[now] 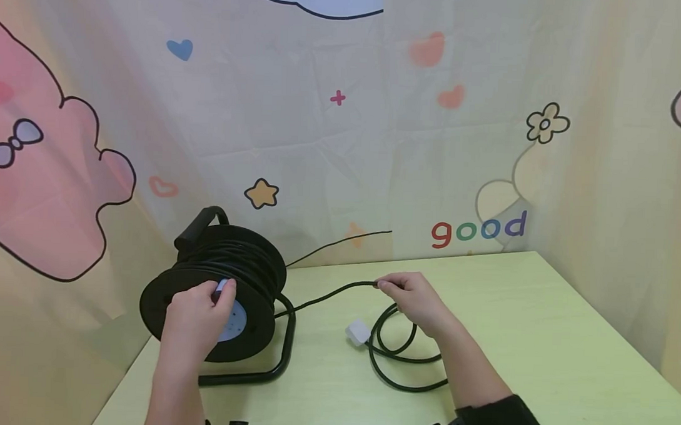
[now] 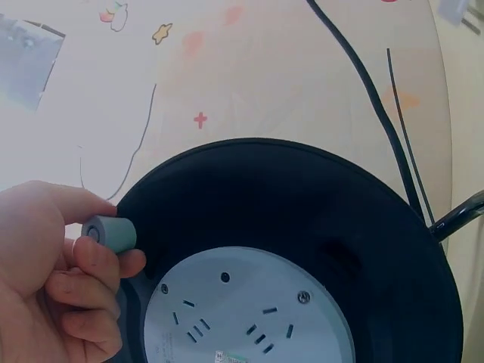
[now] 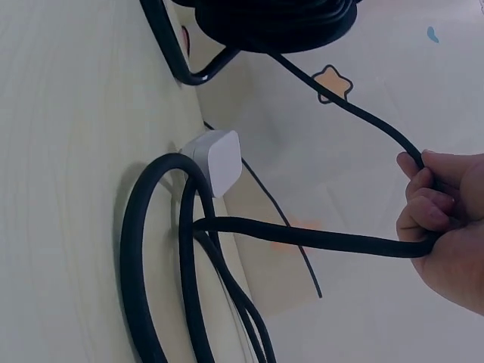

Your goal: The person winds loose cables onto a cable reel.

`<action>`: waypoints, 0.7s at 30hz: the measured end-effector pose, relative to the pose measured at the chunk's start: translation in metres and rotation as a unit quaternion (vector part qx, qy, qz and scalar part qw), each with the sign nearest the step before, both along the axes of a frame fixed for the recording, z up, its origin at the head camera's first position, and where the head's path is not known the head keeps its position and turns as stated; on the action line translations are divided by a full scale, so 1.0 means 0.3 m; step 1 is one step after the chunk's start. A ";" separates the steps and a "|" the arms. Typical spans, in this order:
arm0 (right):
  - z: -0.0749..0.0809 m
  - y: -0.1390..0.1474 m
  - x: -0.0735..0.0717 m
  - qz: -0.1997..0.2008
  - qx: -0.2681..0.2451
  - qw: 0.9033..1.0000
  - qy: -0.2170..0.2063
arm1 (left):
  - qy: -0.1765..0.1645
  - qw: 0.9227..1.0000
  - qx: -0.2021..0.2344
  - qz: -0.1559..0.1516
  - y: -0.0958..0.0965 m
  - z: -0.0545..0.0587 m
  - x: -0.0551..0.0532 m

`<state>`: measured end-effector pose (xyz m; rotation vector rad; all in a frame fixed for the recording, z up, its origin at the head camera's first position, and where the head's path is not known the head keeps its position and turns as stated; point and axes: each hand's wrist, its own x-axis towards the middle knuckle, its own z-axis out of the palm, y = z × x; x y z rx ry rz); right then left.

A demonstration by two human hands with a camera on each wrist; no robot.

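Note:
A black cable reel (image 1: 202, 289) wound with black cable stands at the left of the table, its pale blue socket panel (image 2: 249, 310) facing the person. My left hand (image 1: 198, 314) pinches the small grey-blue crank knob (image 2: 115, 233) at the reel's side, thumb and fingers around it. To the right, my right hand (image 1: 416, 303) grips the black cable (image 1: 338, 292), which runs from the reel to the fingers. Below that hand the cable continues into loose loops (image 1: 407, 387) on the table. A white plug (image 1: 359, 332) lies at their left side.
The reel's black tubular stand (image 1: 285, 354) rests on the pale table (image 1: 538, 344), and its carrying handle (image 1: 199, 227) rises at the back. A printed curtain (image 1: 343, 144) hangs behind and beside the table. Black wrist straps (image 1: 502, 421) sit on the forearms.

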<state>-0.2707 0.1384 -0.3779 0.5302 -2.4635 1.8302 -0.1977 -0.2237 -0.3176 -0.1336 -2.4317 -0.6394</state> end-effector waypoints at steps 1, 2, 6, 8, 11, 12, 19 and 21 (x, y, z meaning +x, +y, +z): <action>-0.001 -0.010 -0.001 0.001 -0.004 1.000 -0.001 | -0.008 1.000 0.000 -0.007 0.003 -0.001 -0.001; -0.002 -0.020 -0.003 0.003 -0.008 1.000 -0.002 | -0.018 1.000 0.003 -0.013 0.005 -0.001 -0.001; -0.011 -0.059 -0.010 0.007 -0.017 1.000 -0.007 | -0.056 0.998 0.002 -0.037 0.016 -0.004 -0.007; -0.017 -0.078 -0.013 0.008 -0.022 1.000 -0.011 | -0.081 0.996 0.004 -0.048 0.023 -0.004 -0.011; -0.025 -0.106 -0.016 0.009 -0.033 0.999 -0.021 | -0.119 0.991 0.005 -0.063 0.032 -0.009 -0.021; -0.027 -0.116 -0.016 0.010 -0.037 0.999 -0.023 | -0.131 0.989 0.005 -0.067 0.035 -0.011 -0.025; -0.029 -0.199 -0.008 0.017 -0.051 0.998 -0.032 | -0.216 0.971 0.018 -0.099 0.048 -0.039 -0.049; -0.031 -0.225 -0.005 0.020 -0.048 0.998 -0.036 | -0.233 0.966 0.014 -0.110 0.050 -0.050 -0.055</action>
